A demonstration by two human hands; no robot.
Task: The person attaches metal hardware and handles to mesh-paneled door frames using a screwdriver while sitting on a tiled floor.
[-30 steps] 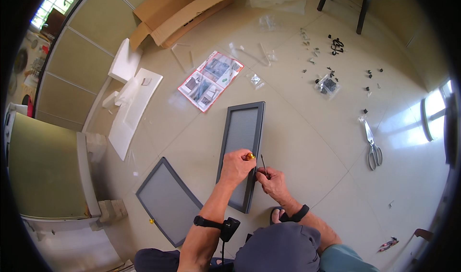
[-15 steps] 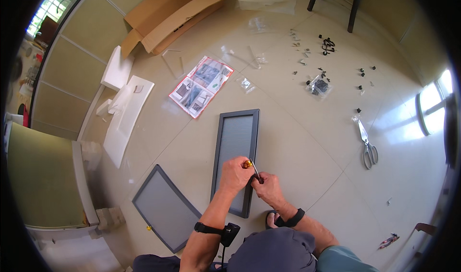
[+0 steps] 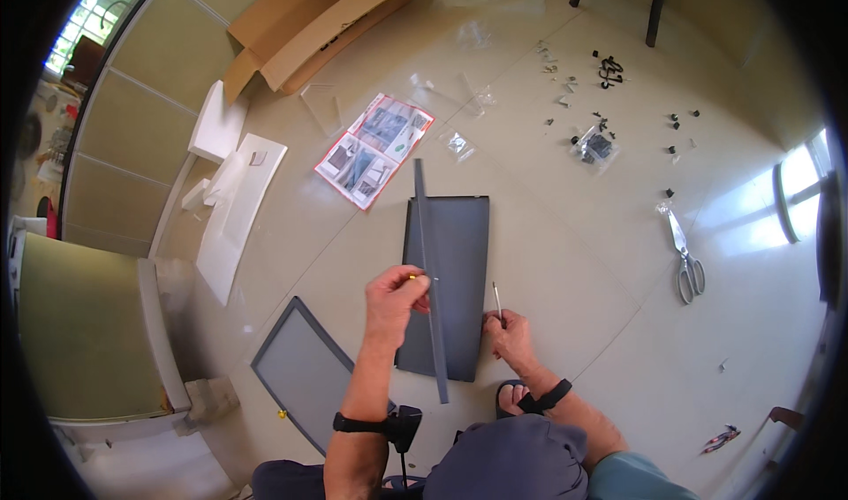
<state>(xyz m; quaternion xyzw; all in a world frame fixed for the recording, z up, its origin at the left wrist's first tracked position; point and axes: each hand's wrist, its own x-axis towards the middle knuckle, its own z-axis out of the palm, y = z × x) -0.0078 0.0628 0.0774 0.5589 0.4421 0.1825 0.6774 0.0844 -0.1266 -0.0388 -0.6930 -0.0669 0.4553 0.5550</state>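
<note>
A dark grey panel [image 3: 459,270] is on the floor in front of me, and a long grey strip [image 3: 424,226] stands along its left side. I cannot tell whether the strip is the panel's raised edge or a separate bar. My left hand [image 3: 395,299] grips the strip at mid-length, with a small yellow-tipped piece [image 3: 412,276] between its fingers. My right hand [image 3: 511,334] rests at the panel's right edge and holds a thin metal tool [image 3: 497,300] pointing up. A second grey framed panel [image 3: 305,372] lies to the lower left.
Scissors [image 3: 685,260] lie to the right. An instruction leaflet [image 3: 374,150], small plastic bags and several loose dark fittings [image 3: 599,143] are spread further out. A cardboard box [image 3: 309,23] and white foam pieces [image 3: 231,204] lie at the left. Chair legs [image 3: 655,5] stand at the top.
The panel, which lay flat with both hands at its near end, now shows a raised strip in my left hand. My right hand has moved right with the thin tool.
</note>
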